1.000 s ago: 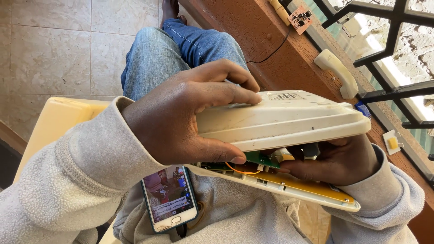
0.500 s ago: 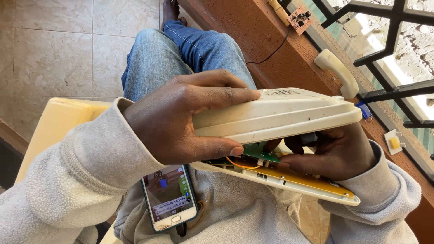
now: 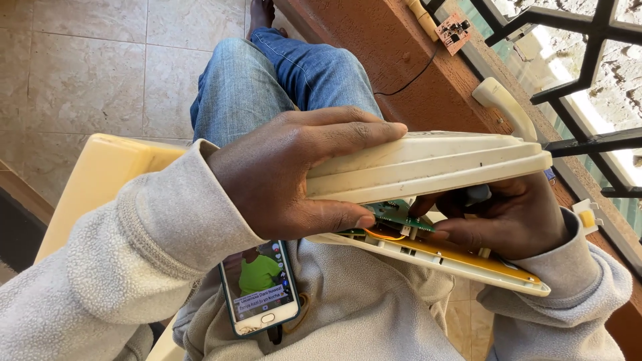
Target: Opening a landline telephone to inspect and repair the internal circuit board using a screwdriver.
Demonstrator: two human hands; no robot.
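Left hand point(image 3: 281, 177) clamps the cream casing's upper shell point(image 3: 428, 164); right hand point(image 3: 508, 217) reaches inside it.
Left of the casing we see a smartphone point(image 3: 259, 286); beneath the shell, a green circuit board point(image 3: 396, 215); right fingers curled, their hold unclear.

Cream housing top point(image 3: 428, 164) levelled; right hand point(image 3: 508, 217) deeper inside.

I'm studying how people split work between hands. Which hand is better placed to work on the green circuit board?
Probably the right hand: its fingers already reach between the cream plastic shells beside the green circuit board. The left hand grips the upper cream shell.
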